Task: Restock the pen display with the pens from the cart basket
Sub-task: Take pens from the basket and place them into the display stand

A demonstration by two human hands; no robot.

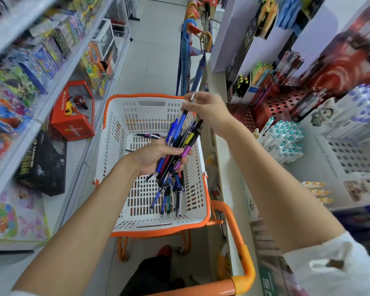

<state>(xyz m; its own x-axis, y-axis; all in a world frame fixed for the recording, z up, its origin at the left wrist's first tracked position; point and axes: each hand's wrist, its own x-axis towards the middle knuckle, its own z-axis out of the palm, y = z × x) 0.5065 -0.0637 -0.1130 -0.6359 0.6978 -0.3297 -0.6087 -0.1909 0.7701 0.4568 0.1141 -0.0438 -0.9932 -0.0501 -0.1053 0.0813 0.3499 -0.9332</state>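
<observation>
My left hand [156, 155] is shut on a bundle of pens [179, 142] in blue, black, yellow and purple, held above the white cart basket [115, 129] with orange rim. My right hand [205, 107] pinches the top end of one blue pen [183, 120] that sticks up out of the bundle. More loose pens [171, 195] lie on the basket floor beneath my left hand, and a few pens [150, 135] lie farther back. The pen display [284, 137] with white and teal pens stands on the right shelf.
A red perforated holder [276, 107] with pens stands on the right counter, behind the display. Toy boxes fill the left shelves [41, 82]. The orange cart handle [241, 253] is near me. Umbrellas [188, 50] hang beyond the basket. The aisle floor runs ahead.
</observation>
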